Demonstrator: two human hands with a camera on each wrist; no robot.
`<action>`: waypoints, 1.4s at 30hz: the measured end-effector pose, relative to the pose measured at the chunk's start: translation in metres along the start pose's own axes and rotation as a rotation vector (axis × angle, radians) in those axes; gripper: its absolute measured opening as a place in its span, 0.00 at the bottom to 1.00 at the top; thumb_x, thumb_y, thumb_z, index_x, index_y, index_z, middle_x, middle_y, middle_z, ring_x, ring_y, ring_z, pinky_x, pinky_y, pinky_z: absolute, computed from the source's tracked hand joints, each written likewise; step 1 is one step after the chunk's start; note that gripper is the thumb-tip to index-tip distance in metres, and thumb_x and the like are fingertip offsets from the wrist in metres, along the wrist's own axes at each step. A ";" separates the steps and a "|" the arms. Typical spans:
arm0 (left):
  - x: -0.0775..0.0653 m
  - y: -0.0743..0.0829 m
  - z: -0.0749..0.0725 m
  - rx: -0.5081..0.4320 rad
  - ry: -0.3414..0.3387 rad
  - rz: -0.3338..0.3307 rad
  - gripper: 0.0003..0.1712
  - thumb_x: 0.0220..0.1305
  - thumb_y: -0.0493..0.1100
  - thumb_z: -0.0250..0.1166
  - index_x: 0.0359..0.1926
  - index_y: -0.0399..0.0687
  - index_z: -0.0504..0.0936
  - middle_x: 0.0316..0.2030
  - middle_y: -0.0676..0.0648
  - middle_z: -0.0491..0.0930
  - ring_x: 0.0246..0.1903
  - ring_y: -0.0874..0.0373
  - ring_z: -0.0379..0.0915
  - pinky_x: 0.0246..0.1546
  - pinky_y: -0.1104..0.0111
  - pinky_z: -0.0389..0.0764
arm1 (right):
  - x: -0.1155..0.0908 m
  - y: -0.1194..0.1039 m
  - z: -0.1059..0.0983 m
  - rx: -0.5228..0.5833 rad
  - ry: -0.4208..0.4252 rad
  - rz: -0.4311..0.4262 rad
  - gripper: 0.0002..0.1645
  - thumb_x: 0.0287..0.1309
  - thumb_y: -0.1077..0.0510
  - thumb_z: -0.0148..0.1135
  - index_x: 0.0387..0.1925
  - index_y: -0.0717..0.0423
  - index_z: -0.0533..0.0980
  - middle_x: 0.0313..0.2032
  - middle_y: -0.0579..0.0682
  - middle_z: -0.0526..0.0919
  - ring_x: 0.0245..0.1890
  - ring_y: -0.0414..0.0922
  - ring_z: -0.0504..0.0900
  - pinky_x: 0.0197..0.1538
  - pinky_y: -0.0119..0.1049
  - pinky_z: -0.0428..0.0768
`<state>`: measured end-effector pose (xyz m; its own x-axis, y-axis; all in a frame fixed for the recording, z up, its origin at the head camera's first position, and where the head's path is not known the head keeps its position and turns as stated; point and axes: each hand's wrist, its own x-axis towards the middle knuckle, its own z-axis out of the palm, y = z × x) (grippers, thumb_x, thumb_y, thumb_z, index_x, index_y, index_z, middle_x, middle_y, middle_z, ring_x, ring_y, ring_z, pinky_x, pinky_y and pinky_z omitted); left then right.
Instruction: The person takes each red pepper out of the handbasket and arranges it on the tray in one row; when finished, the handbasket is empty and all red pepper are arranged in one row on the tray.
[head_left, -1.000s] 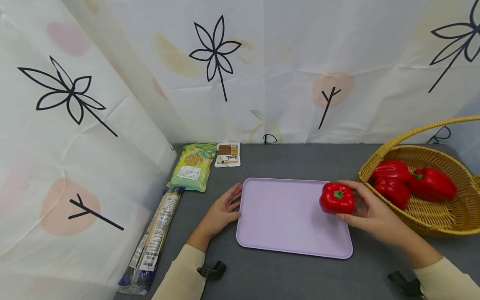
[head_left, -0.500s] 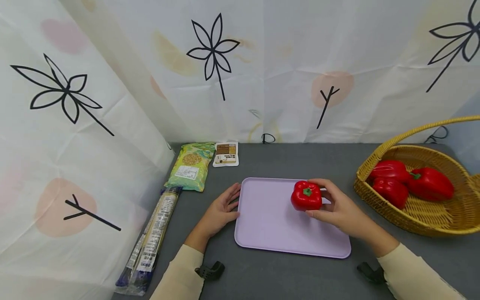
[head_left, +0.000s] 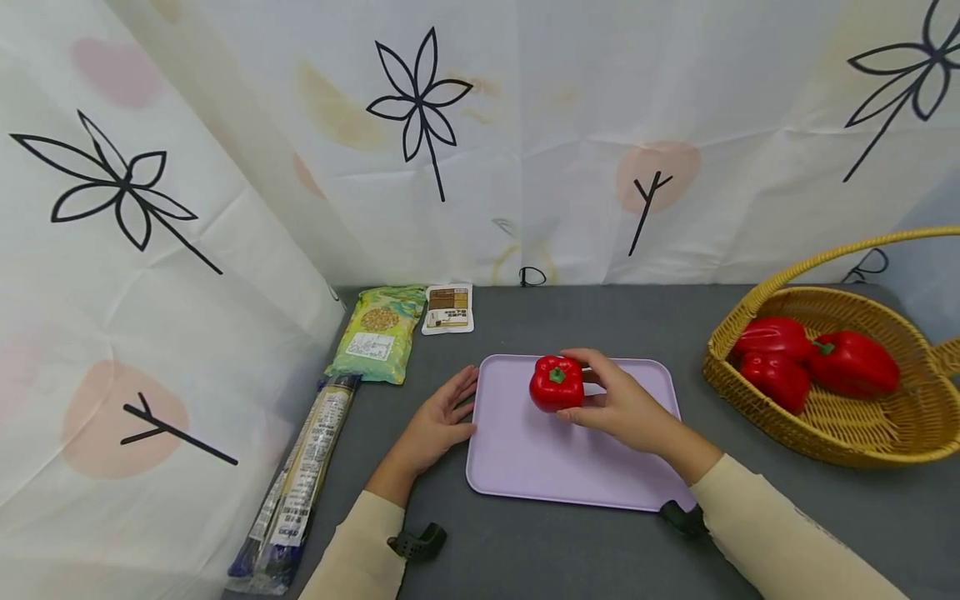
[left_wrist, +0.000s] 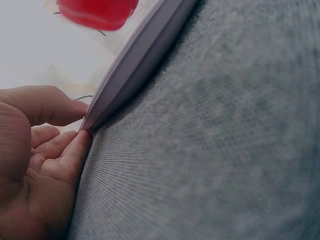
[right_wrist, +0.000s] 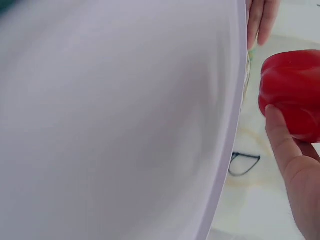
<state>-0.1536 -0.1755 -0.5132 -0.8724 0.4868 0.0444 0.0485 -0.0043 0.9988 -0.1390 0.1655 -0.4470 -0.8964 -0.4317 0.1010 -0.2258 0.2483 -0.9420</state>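
Observation:
A red bell pepper [head_left: 557, 383] with a green stem is held by my right hand [head_left: 630, 410], thumb at the near side and fingers at the far side. It hangs over the left half of a lilac tray [head_left: 525, 467]. In the right wrist view, a fingertip presses the pepper's red skin [right_wrist: 292, 85] above the tray's pale surface [right_wrist: 125, 125]. My left hand [head_left: 435, 429] rests at the tray's left edge, fingers fairly straight. The left wrist view has its thumb and fingertips [left_wrist: 75, 145] touching the tray's rim [left_wrist: 135, 65].
A yellow wicker basket [head_left: 847, 442] with three red peppers [head_left: 855, 364] stands at the right. Along the left lie a green-yellow food bag [head_left: 378, 333], a small white-and-brown packet [head_left: 448, 309] and long blue-ended packages [head_left: 300, 487]. Printed cloth walls [head_left: 570, 100] bound the grey table [head_left: 525, 550].
My right hand has carried the bell pepper leftward across the tray, from its right edge to the left half. My left hand has stayed at the tray's left edge.

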 end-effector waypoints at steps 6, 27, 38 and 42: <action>-0.001 0.002 0.001 0.014 0.007 -0.004 0.54 0.63 0.15 0.60 0.86 0.33 0.49 0.84 0.35 0.52 0.82 0.43 0.50 0.76 0.55 0.64 | 0.025 -0.001 0.013 -0.012 -0.028 0.037 0.48 0.61 0.63 0.81 0.77 0.60 0.66 0.70 0.58 0.73 0.68 0.62 0.75 0.60 0.52 0.86; 0.000 0.002 0.002 0.021 0.021 -0.027 0.54 0.64 0.16 0.61 0.87 0.35 0.49 0.84 0.40 0.54 0.82 0.45 0.52 0.74 0.58 0.67 | 0.077 0.010 0.043 -0.103 -0.033 0.072 0.47 0.63 0.61 0.81 0.78 0.58 0.66 0.70 0.58 0.75 0.68 0.58 0.77 0.63 0.51 0.84; 0.000 0.003 0.001 0.013 0.010 -0.037 0.54 0.65 0.18 0.62 0.87 0.37 0.50 0.84 0.38 0.53 0.82 0.43 0.52 0.74 0.57 0.67 | 0.094 0.008 0.055 -0.174 -0.001 0.101 0.49 0.62 0.60 0.82 0.78 0.59 0.64 0.71 0.57 0.74 0.67 0.56 0.77 0.67 0.51 0.81; 0.000 0.002 0.001 0.019 0.021 -0.035 0.54 0.65 0.18 0.62 0.87 0.38 0.51 0.84 0.39 0.54 0.81 0.43 0.53 0.73 0.59 0.68 | 0.096 0.008 0.055 -0.169 -0.004 0.110 0.50 0.62 0.60 0.82 0.79 0.58 0.64 0.72 0.57 0.73 0.69 0.57 0.76 0.69 0.53 0.78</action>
<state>-0.1528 -0.1743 -0.5110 -0.8835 0.4683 0.0096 0.0265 0.0293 0.9992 -0.2059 0.0782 -0.4626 -0.9179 -0.3969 -0.0014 -0.1874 0.4366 -0.8799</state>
